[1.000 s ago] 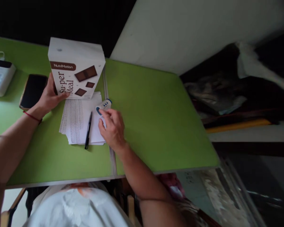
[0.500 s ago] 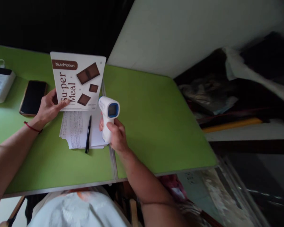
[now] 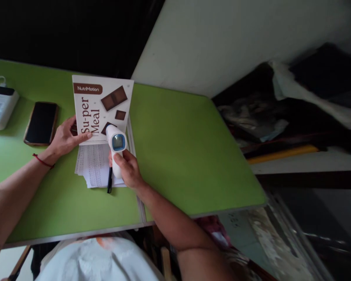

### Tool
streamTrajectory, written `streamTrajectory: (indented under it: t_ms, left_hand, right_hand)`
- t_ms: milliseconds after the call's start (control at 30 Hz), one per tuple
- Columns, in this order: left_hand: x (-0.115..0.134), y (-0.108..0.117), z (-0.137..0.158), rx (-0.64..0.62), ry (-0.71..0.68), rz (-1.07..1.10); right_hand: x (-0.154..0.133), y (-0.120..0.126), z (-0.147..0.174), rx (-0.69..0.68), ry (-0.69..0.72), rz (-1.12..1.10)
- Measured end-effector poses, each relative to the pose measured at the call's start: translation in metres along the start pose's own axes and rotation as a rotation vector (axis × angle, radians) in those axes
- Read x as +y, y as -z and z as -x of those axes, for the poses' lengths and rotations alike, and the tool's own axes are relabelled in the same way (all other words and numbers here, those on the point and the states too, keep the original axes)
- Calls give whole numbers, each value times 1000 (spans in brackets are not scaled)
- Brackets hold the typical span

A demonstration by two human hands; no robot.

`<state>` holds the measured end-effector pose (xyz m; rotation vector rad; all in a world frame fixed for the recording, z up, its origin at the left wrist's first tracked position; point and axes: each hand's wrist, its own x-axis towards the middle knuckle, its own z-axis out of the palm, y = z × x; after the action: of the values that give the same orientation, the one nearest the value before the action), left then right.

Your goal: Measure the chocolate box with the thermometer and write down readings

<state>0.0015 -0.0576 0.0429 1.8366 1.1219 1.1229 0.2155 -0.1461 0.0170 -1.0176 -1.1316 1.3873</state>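
Note:
My left hand (image 3: 68, 136) grips the lower left edge of a white box (image 3: 87, 107) printed "NutriMotion Su-per Meal" with brown chocolate pieces, thumb on the front. The box is held upright. My right hand (image 3: 128, 168) is wrapped round the handle of a white infrared thermometer (image 3: 116, 166) with a blue-framed, lit screen. The thermometer's head overlaps the box's lower right part in view; whether they touch I cannot tell. Below the box lie printed paper sheets (image 3: 96, 168). A black pen (image 3: 109, 181) rests on them, its upper part hidden behind the thermometer and hand.
A dark phone (image 3: 41, 123) lies on the green table (image 3: 187, 156) left of the box. Farther left stands a white power bank or adapter (image 3: 1, 107) with a cable. A pale wall (image 3: 210, 43) rises behind, and a cluttered shelf (image 3: 295, 164) is at the right.
The thermometer has moved left, from beside the box to in front of its lower right part, and its screen has lit up. The box has shifted slightly right and down.

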Motion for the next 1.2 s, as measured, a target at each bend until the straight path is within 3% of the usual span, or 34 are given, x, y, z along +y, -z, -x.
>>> streamTrajectory:
  t_ms: [333, 933, 1200]
  left_hand:
    - [-4, 2, 0, 2, -25, -102]
    - [-6, 2, 1, -13, -29, -79]
    - [-7, 8, 1, 10, -55, -255]
  right_hand:
    - [-5, -2, 1, -97, -80, -67]
    - [-7, -1, 1, -37, -30, 8]
    - [-7, 0, 0, -17, 5, 38]
